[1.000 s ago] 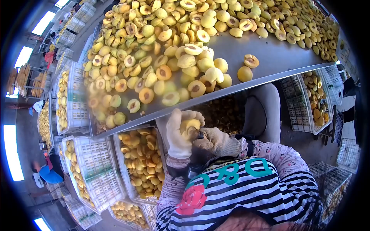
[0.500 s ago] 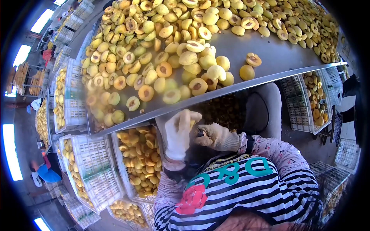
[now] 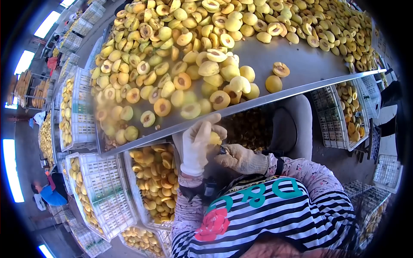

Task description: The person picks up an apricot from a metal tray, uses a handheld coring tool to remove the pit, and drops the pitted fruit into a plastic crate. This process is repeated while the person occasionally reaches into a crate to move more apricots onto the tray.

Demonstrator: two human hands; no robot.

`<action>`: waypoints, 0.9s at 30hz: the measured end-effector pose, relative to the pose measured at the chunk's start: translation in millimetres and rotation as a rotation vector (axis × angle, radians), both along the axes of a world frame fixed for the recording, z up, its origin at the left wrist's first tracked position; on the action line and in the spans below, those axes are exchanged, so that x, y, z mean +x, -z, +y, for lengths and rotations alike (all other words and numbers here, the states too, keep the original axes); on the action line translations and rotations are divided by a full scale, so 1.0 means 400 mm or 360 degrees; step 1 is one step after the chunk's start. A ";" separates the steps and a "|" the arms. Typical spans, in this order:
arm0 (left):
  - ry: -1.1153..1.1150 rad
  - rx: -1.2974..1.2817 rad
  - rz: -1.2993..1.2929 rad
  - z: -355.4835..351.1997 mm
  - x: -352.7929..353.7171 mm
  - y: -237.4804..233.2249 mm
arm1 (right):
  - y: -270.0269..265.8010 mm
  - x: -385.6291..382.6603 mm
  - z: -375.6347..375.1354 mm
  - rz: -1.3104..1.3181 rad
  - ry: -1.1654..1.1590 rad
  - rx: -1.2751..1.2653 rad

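My left hand point(image 3: 198, 144), in a white glove, has its fingers closed around a yellow peach point(image 3: 214, 138) just below the front edge of the metal table. Close by on the right, my gloved right hand point(image 3: 241, 159) grips a small dark-handled tool point(image 3: 223, 150) pointing toward the peach; its working end is hidden. Many halved yellow peaches point(image 3: 183, 81) are heaped on the metal table point(image 3: 301, 64) in front of me, some showing brown pits or hollows. Two pieces, one a cut half point(image 3: 281, 69), lie apart from the heap near the edge.
A crate of peach halves point(image 3: 155, 185) stands beside my left arm, with another white crate point(image 3: 103, 193) further left. More fruit lies in the shadow under the table edge point(image 3: 247, 129). A filled crate point(image 3: 340, 114) stands right. A person in blue point(image 3: 52, 194) is far left.
My left hand has lifted slightly and turned, so more of the peach shows between its fingers. My right hand has shifted a little down, still holding the tool.
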State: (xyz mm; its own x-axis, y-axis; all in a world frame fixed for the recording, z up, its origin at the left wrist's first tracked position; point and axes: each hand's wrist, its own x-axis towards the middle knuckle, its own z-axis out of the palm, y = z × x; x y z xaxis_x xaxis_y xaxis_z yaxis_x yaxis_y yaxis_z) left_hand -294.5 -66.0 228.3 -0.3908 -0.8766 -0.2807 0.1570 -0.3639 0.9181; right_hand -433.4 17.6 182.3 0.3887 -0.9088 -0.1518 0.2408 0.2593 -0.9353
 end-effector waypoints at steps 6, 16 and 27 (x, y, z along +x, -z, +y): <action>0.0477 0.0082 0.0042 -0.046 0.022 0.016 | 0.005 -0.026 -0.006 -0.0028 -0.0232 0.0400; 0.0568 -0.0144 0.0314 -0.081 0.008 0.041 | -0.022 -0.060 -0.034 -0.0632 -0.0573 0.0980; -0.0184 -0.0176 0.0571 0.010 0.021 0.096 | -0.058 -0.027 -0.028 -0.0532 -0.0493 0.1033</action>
